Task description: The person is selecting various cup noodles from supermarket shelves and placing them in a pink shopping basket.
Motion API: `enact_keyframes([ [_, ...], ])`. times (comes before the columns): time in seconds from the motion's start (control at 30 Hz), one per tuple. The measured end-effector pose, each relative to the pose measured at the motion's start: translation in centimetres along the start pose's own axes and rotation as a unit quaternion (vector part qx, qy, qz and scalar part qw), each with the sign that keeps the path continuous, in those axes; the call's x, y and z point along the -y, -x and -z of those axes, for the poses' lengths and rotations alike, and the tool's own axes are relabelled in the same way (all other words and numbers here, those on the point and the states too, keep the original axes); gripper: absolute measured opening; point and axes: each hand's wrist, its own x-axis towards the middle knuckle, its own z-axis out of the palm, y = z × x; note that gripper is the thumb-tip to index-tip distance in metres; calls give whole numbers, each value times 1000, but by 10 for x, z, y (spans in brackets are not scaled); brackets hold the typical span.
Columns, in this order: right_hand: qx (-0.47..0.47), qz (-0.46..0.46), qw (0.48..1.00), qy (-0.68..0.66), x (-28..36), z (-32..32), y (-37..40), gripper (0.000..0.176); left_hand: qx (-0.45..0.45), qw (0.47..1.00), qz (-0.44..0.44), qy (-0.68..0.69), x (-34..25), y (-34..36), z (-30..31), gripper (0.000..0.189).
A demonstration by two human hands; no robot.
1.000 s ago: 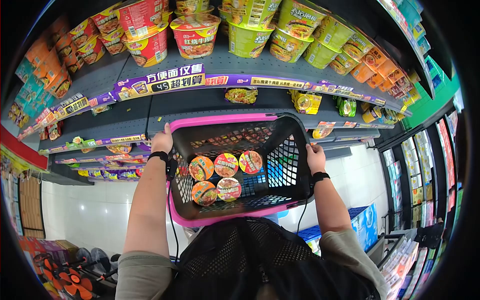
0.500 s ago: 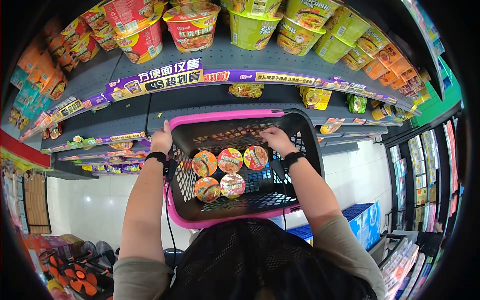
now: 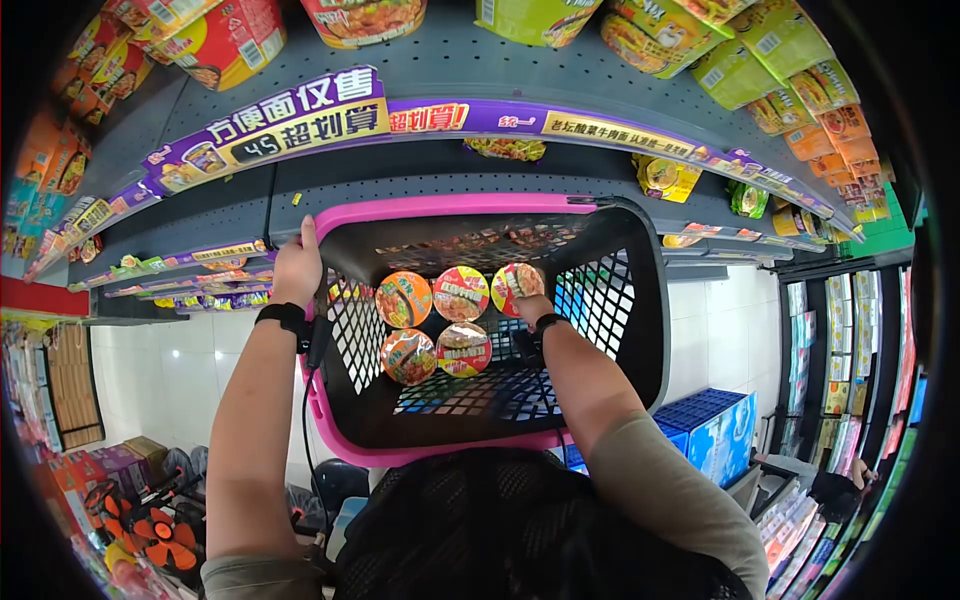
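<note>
A black shopping basket with a pink rim is in front of me. My left hand is closed around its rim at the upper left. Inside stand several instant noodle cups, lids up: three in the far row, two nearer me. My right hand reaches into the basket and touches the right-hand cup of the far row, covering its lower right edge. Its fingers are mostly hidden. Beside that cup are a red and yellow cup and an orange cup. Dark bands circle both wrists.
Beyond the basket, a grey shelf holds red and green noodle tubs, with a purple price strip along its edge. Lower shelves carry a yellow packet. Blue boxes stand at right; an orange fan-shaped item is at lower left.
My right hand has moved from near the basket's far side down to the right-hand cup in the far row. My left hand keeps its hold on the rim. The shelf looks closer.
</note>
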Motion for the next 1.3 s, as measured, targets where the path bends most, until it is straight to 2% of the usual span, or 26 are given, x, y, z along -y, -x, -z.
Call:
enact_keyframes([
  [0.03, 4, -2, 1000, 2, 2, 4, 3, 51, -2, 1000, 0, -4, 0, -1, -1, 80],
  [0.1, 21, -132, 988, -75, 10, 16, 17, 54, 8, 1000, 10, -7, 3, -6, -3, 79],
  [0.2, 49, -188, 973, -125, -17, 10, -7, 56, 13, 1000, 12, 7, 3, -6, -2, 80],
  [0.3, 32, -177, 973, -146, -24, 11, -8, 58, 17, 999, 22, 23, -1, -3, -1, 81],
  [0.37, 62, -182, 973, -125, -25, 12, -13, 61, 11, 1000, 13, 26, 0, -5, -2, 81],
  [0.47, 78, -203, 966, -139, -39, 2, -30, 53, 12, 1000, 22, 11, 0, -4, -1, 81],
  [0.53, 80, -146, 953, -254, -68, -21, -54, 44, 1, 1000, 21, 13, -2, 0, -2, 81],
  [0.57, 89, -149, 943, -285, -73, -25, -60, 37, -11, 1000, 13, 16, -4, 0, -2, 81],
  [0.63, 86, -180, 939, -280, -74, -30, -66, 35, -3, 1000, 23, 10, -2, -2, -3, 82],
  [0.77, 33, -162, 925, -342, -62, -32, -48, 45, 7, 999, 36, 19, -1, -4, -3, 83],
  [0.83, 37, -163, 966, -200, -38, -17, -27, 38, 4, 999, 32, 21, -3, -2, -3, 83],
  [0.87, 40, -160, 963, -214, -27, -10, -15, 44, 4, 999, 30, 22, -4, -1, -2, 84],
  [0.97, 47, -187, 944, -268, -35, -19, -22, 42, 4, 999, 30, 22, -4, -1, -3, 84],
  [1.1, 25, -163, 932, -324, -40, -25, -19, 40, 14, 999, 34, 26, -1, -3, -2, 85],
  [1.17, 32, -168, 911, -376, -44, -22, -18, 50, 14, 999, 36, 22, 2, -6, -3, 84],
  [1.3, 29, -147, 920, -362, -45, -6, -16, 45, 11, 1000, 27, -4, -1, -5, -1, 84],
])
